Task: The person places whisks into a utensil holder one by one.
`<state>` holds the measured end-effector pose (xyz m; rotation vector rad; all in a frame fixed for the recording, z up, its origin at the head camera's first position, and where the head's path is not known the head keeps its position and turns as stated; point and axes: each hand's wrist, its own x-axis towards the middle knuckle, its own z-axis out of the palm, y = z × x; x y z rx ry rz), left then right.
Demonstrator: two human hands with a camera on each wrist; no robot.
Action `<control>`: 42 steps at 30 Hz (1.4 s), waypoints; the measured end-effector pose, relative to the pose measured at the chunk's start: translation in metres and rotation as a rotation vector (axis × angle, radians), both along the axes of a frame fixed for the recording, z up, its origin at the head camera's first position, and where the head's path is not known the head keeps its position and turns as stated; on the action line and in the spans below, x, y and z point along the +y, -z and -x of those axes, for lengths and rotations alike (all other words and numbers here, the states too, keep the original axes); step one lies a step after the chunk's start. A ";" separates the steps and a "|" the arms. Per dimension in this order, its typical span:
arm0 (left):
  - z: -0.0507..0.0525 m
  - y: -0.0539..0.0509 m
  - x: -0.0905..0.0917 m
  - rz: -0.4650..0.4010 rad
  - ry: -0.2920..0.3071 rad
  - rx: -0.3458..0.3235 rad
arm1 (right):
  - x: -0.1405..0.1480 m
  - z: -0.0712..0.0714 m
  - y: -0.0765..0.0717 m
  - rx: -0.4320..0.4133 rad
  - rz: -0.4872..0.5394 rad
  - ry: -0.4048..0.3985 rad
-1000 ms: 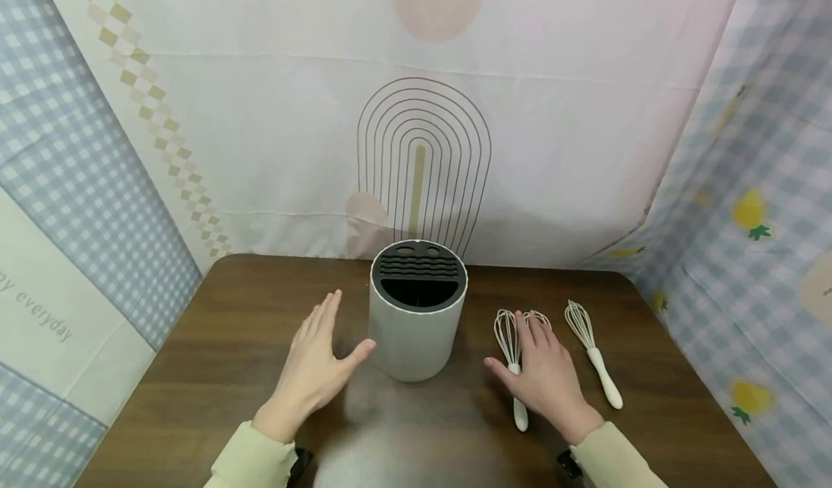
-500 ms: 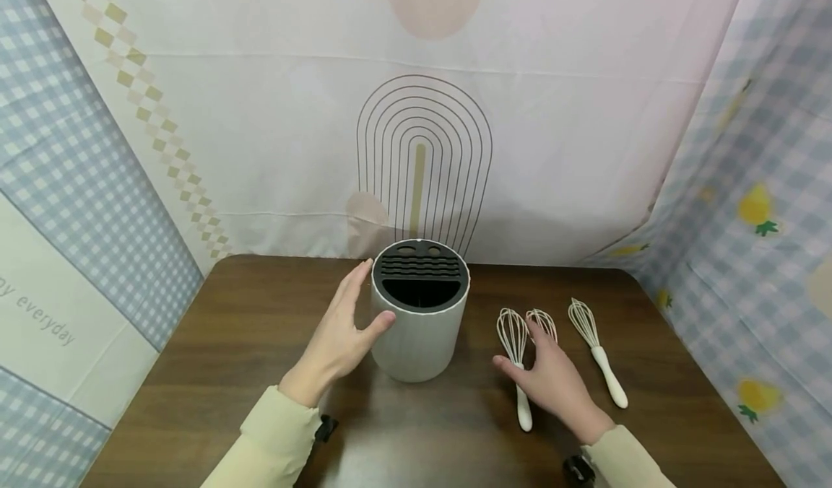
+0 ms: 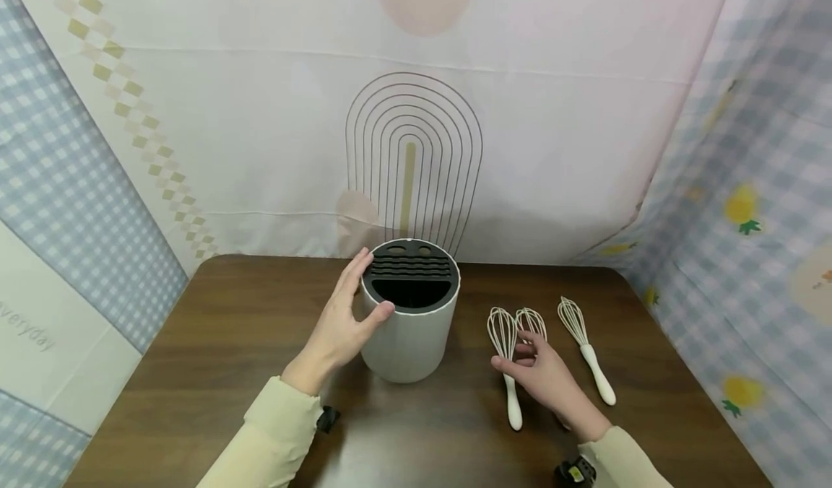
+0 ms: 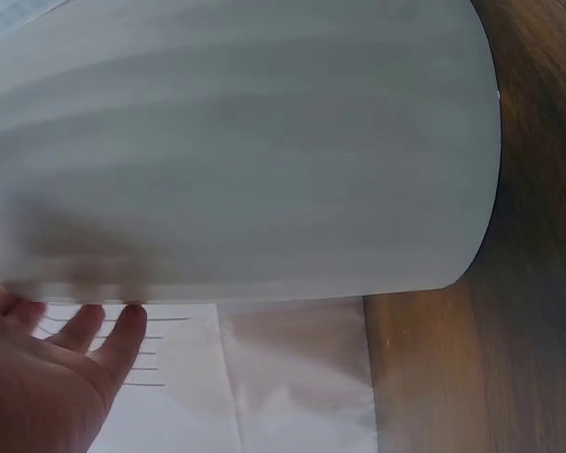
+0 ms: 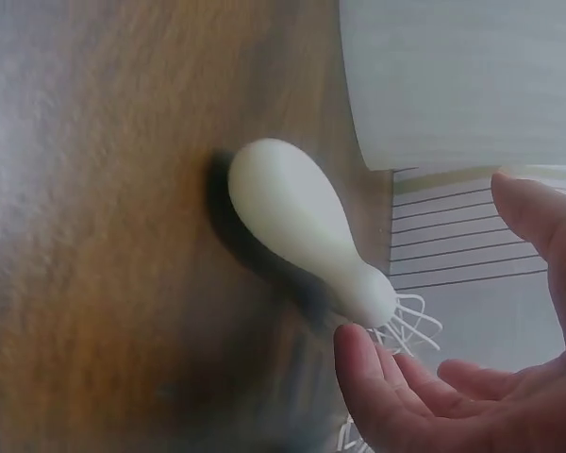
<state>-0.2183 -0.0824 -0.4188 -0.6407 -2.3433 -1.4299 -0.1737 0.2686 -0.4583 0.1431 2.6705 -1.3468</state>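
Note:
A white cylindrical holder (image 3: pixel 409 343) with a black slotted top stands upright on the table. My left hand (image 3: pixel 338 329) rests against its left side, fingers fairly straight; in the left wrist view the fingertips touch the holder (image 4: pixel 264 170). My right hand (image 3: pixel 546 376) is over the whisks, fingers slightly bent and thumb apart, with nothing gripped. Left of it lies one white whisk (image 3: pixel 513 405); a second whisk (image 3: pixel 531 320) is partly hidden under the hand. In the right wrist view a whisk handle (image 5: pixel 297 208) lies beyond the fingertips.
A third whisk (image 3: pixel 597 374) lies to the right of my right hand on the brown wooden table (image 3: pixel 260 329). Behind the table hangs a pale patterned cloth (image 3: pixel 273 149), with blue checked cloth (image 3: pixel 708 286) along the right side.
My left hand has moved right and up onto the holder's side. My right hand has drawn back a little from the whisk heads, its fingers now more bent.

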 end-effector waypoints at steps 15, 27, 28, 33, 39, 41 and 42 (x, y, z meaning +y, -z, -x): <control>0.006 0.009 0.010 -0.009 -0.001 0.082 | -0.005 -0.007 0.022 -0.063 0.144 0.071; 0.001 0.018 0.016 -0.065 -0.043 0.098 | -0.004 -0.003 0.034 -0.098 0.139 0.088; 0.001 0.018 0.015 -0.067 -0.044 0.103 | -0.004 -0.003 0.034 -0.095 0.140 0.089; 0.004 0.019 0.014 -0.062 -0.044 0.115 | -0.005 -0.003 0.033 -0.071 0.151 0.092; 0.006 0.019 0.013 -0.075 -0.043 0.113 | -0.006 -0.003 0.032 -0.073 0.196 0.107; 0.005 0.019 0.012 -0.080 -0.047 0.107 | -0.007 -0.004 0.032 -0.094 0.216 0.113; 0.004 0.020 0.011 -0.081 -0.050 0.106 | -0.007 -0.004 0.033 -0.103 0.225 0.113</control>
